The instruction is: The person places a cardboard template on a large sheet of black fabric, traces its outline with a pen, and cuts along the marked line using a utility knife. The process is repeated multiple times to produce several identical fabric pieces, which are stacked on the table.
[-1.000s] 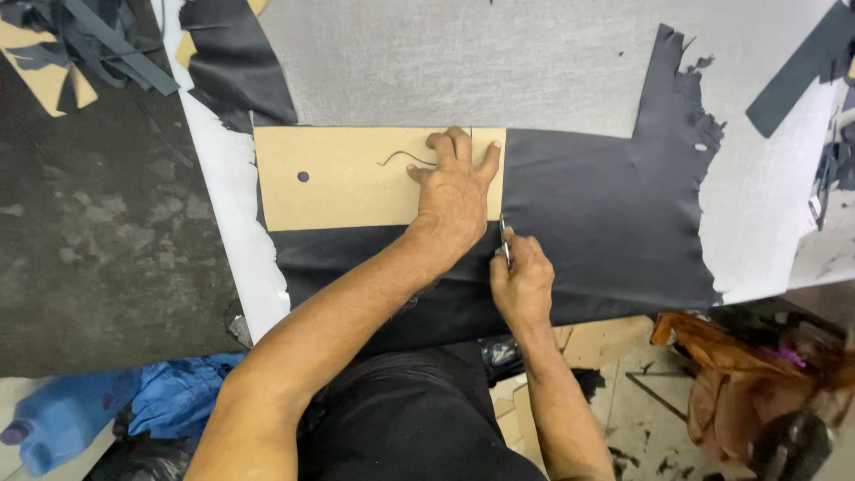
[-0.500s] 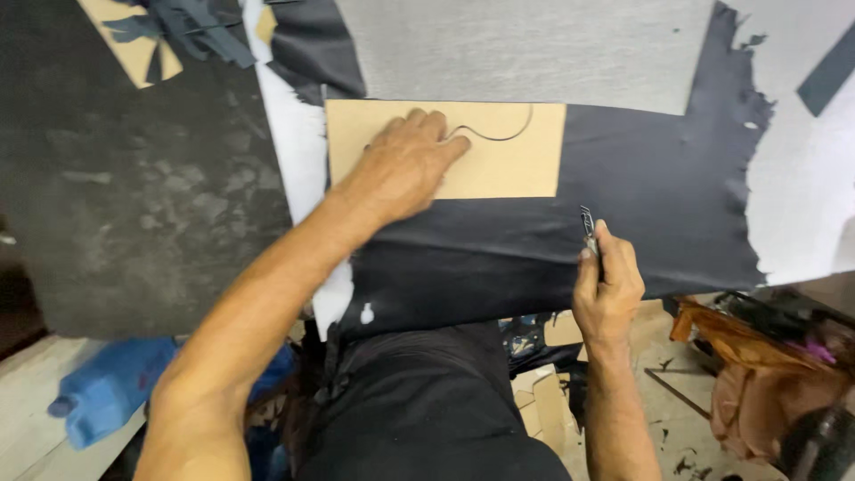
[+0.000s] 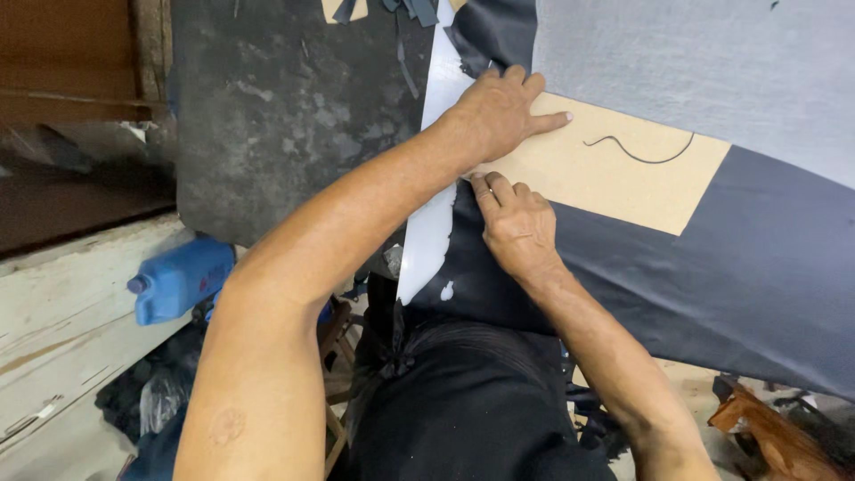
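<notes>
Head view, only one.

Left hand (image 3: 499,111) lay flat, palm down, fingers spread, pressing on the upper-left end of the tan cardboard template (image 3: 614,174). Open, not gripping anything.

Right hand (image 3: 517,223) sat just below the left, at the template's lower-left corner, fingers curled shut with the tips against the template edge. Whatever it held wasn't visible; can't tell if a tool was in there.

Template ran from centre frame toward the right, tilted, lying on the dark leather sheet (image 3: 757,267). A thin curved line was drawn on it at upper right of the card (image 3: 641,151).

Leather sheet covered the right and lower-right of the frame, its lower edge hanging toward the person's lap. Above it, upper right, a pale grey sheet (image 3: 712,62) overlapped the template's top edge.

White strip (image 3: 432,223) ran down the centre, between the leather and the scuffed dark cutting mat (image 3: 294,116) at upper centre-left.

Dark offcuts (image 3: 414,11) at top centre edge, on and near the mat.

Blue plastic jug (image 3: 178,278) at left-centre, below the table, on its side, well apart from both hands.

Brown leather piece (image 3: 766,432) at lower right, on the floor.
</notes>
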